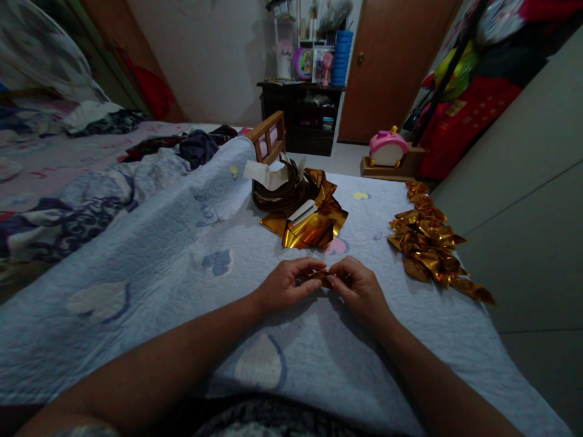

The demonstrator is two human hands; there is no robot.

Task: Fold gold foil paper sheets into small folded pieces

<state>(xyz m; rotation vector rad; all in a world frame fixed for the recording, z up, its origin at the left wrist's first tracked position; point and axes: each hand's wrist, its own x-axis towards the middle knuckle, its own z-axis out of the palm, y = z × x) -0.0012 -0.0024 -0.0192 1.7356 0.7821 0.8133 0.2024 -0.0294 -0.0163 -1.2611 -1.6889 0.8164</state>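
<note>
My left hand (294, 282) and my right hand (356, 284) meet over the blue quilt, pinching a small piece of gold foil paper (321, 277) between their fingertips. Most of that piece is hidden by the fingers. Just beyond the hands lie loose gold foil sheets (314, 230) with a folded white strip on top. Behind them sits a dark roll of stacked paper (280, 195) with white sheets sticking up. To the right is a pile of folded gold foil pieces (428, 240), reaching to the quilt's edge.
A heart-patterned quilt (177, 321) covers the bed. A wooden rail (268, 136) stands at its far edge. Clothes (198, 149) lie on the bed at left. Beyond are a dark cabinet (298, 118), a pink toy drum (388, 149) and a door (392, 67). A pale wardrobe (537, 243) borders the right.
</note>
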